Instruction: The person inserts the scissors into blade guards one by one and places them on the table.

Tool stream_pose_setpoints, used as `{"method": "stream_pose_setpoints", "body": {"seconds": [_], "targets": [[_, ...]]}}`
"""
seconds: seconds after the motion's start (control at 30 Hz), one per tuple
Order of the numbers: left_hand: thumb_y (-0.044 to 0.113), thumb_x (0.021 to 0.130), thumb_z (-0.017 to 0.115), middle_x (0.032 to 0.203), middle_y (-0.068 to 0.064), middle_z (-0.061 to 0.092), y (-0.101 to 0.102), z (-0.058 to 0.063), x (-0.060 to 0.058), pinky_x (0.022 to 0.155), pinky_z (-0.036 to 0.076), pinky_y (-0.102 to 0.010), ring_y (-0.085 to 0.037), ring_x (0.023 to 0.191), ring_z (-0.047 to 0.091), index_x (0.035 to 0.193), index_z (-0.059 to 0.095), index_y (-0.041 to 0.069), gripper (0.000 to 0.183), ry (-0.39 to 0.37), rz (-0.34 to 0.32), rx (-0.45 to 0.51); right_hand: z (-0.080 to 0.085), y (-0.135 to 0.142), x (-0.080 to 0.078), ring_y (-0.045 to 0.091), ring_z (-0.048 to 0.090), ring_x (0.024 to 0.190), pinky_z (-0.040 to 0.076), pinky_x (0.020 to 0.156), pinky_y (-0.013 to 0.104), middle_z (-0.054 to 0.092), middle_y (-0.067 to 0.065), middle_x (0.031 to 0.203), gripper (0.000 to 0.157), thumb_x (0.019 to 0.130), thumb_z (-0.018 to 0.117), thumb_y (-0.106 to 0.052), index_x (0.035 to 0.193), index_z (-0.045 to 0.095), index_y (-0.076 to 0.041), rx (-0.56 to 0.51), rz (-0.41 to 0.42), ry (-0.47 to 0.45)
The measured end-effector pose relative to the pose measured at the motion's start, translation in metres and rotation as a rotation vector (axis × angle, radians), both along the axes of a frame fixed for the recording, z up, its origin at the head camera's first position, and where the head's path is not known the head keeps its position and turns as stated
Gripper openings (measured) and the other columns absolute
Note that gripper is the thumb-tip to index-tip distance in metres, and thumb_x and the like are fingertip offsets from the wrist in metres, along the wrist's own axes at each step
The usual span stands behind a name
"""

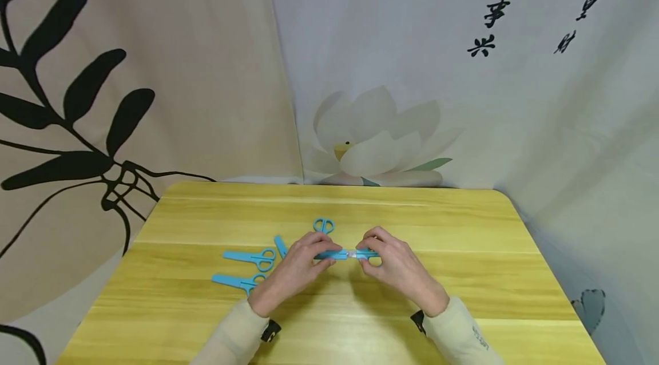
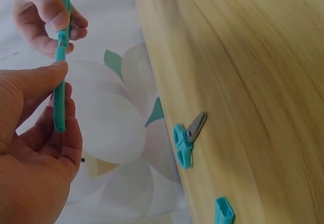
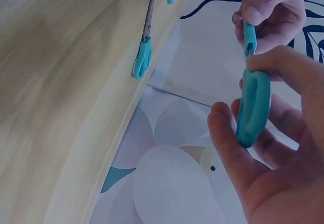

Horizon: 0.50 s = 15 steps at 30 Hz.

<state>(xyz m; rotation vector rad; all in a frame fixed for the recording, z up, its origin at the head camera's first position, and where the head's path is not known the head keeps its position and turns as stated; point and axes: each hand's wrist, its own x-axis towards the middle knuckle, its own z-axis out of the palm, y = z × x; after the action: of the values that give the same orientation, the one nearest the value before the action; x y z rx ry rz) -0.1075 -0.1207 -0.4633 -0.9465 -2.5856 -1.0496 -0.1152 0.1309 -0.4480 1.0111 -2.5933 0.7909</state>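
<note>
One pair of blue scissors [image 3: 246, 133] is held by two hands over the middle of the table [image 1: 463, 216], well in from the left and right edges. The left hand [image 1: 304, 259] has its thumb and fingers bent in to pinch a blue cover [image 2: 59, 102]. The right hand [image 1: 396, 265] pinches the handles of that same pair. A short bit of shiny blade shows between the cover and the handles.

Three more pairs lie on the table (so that makes four pairs in all). One bare pair [image 2: 186, 144] is the closest to the far edge, with its handles toward that edge. Two pairs wear their covers and lie nearer the left edge, tips pointing that way: a back covered pair [image 1: 242, 257] and a front covered pair [image 1: 230, 281], whose handles are partly hidden by the left arm.

One loose cover [image 1: 280, 246] lies just beside the left hand, between the bare pair and the back covered pair. That makes four covers: two worn, one loose, one pinched.

Past the far edge hangs a cloth with one big pale flower [image 1: 381, 130].
</note>
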Motion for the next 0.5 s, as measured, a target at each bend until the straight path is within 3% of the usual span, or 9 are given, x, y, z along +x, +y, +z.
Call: {"method": "stream_pose_setpoints", "body": {"seconds": [0.5], "targets": [[0.007, 0.091, 0.08, 0.106, 0.001, 0.066, 0.0063, 0.0064, 0.0, 0.076, 0.055, -0.027, -0.015, 0.095, 0.062, 0.113, 0.079, 0.01, 0.022, -0.02, 0.008, -0.046, -0.0057, 0.0024, 0.0014, 0.011, 0.067, 0.082, 0.057, 0.067, 0.021, 0.065, -0.002, 0.104, 0.023, 0.082, 0.087, -0.005, 0.099, 0.073, -0.01, -0.035, 0.046, 0.056]]}}
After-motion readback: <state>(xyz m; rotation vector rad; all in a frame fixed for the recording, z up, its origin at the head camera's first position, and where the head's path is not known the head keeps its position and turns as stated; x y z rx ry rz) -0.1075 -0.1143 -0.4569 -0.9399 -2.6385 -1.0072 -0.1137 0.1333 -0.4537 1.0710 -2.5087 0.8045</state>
